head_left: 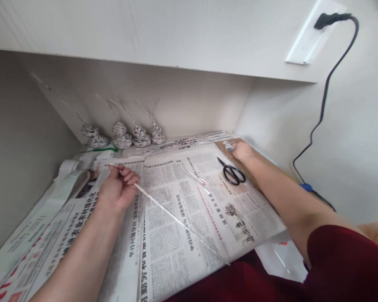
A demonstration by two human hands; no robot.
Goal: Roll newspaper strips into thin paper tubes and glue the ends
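The left hand [116, 191] pinches one end of a long thin rolled newspaper stick [176, 218], which slants across the spread newspaper sheets [176, 247]. The right hand [241, 150] reaches beyond the black scissors [231, 172], its grip closed on a small pale object [228, 146].

1. Matt printed newspaper [189, 209] covers the worktop.
2. A thin stick [176, 218] of tightly rolled newsprint.
3. Scissors [232, 173] with glossy black handles.
4. Smooth white painted wall [192, 96].
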